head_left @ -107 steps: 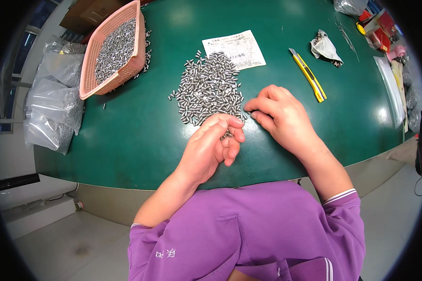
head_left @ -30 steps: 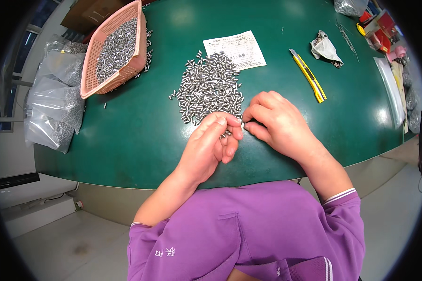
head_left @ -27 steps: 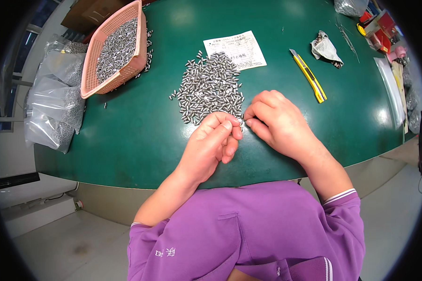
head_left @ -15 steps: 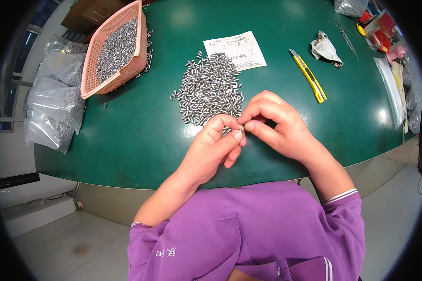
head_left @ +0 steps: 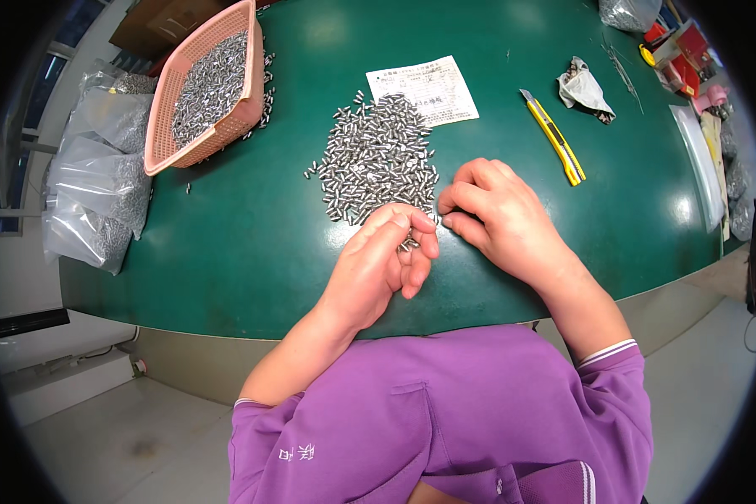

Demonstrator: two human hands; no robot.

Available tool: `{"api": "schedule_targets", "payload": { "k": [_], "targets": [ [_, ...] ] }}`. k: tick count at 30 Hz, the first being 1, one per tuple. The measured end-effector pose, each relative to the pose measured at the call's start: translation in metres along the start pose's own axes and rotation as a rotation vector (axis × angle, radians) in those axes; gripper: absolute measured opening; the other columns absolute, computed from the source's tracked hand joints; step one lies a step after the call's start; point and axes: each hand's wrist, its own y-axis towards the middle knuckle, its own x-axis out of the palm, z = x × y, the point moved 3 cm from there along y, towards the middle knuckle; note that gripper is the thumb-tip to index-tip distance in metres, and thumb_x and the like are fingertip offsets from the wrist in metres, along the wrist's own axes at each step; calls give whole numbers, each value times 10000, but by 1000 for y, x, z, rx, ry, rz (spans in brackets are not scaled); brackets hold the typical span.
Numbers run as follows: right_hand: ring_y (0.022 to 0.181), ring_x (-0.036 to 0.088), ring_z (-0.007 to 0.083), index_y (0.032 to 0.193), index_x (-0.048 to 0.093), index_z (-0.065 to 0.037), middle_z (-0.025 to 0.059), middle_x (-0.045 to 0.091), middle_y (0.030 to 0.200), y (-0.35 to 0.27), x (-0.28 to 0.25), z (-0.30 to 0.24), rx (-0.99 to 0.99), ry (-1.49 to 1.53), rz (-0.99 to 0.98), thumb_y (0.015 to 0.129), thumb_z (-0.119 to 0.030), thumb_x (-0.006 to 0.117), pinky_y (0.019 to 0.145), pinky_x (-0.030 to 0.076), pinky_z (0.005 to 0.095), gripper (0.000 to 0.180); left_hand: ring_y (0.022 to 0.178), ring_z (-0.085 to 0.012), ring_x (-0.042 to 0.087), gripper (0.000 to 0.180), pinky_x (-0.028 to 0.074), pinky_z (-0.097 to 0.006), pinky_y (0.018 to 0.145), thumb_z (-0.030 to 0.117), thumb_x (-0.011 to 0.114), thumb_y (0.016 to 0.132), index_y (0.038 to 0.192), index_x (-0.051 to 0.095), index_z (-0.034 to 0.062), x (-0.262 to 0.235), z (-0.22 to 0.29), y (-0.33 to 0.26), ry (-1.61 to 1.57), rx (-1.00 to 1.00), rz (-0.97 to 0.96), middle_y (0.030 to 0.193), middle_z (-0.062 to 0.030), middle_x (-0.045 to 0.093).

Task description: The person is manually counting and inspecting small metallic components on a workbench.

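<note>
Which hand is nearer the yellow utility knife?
Right. The right hand lies just below-left of the yellow utility knife; the left hand sits farther off, beyond the right hand.

- I am seeing bright, even overhead light falling across the green table (head_left: 227,252).
- Soft white glare patches are showing on the table's far side and near its right edge.
- Short, faint shadows are sitting under the left hand (head_left: 378,269) and right hand (head_left: 500,218).
- The fisheye is bending the table's edge, and black vignetting is closing the corners.
- The pile of small metal pieces (head_left: 378,160) is staying sharp; the table's outskirts are softening.
</note>
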Motion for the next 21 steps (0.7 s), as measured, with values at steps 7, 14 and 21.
{"api": "schedule_targets", "payload": {
  "k": [7, 14, 21],
  "targets": [
    [863, 523, 260, 809, 578, -83, 56, 531, 877, -1, 0, 1, -14, -5, -5, 729, -116, 662, 748, 445, 373, 120, 542, -60, 479, 140, 374, -192, 437, 177, 437, 957, 988, 491, 51, -1, -2, 1, 129, -28, 9, 825, -35, 538],
    [874, 542, 230, 812, 590, -85, 43, 554, 883, 1, -5, -9, -149, 288, 58, 721, -92, 686, 767, 440, 337, 133, 539, -55, 467, 137, 364, -186, 432, 181, 451, 953, 1007, 471, 57, 4, -3, -2, 97, -130, -36, 809, -28, 536],
    [880, 538, 249, 845, 611, -99, 46, 553, 903, 1, -4, -3, -90, 230, 128, 733, -108, 673, 760, 453, 354, 129, 518, -61, 442, 149, 338, -192, 402, 192, 427, 960, 985, 483, 57, 4, -1, -1, 9, -129, -37, 798, -42, 533]
  ]
}}
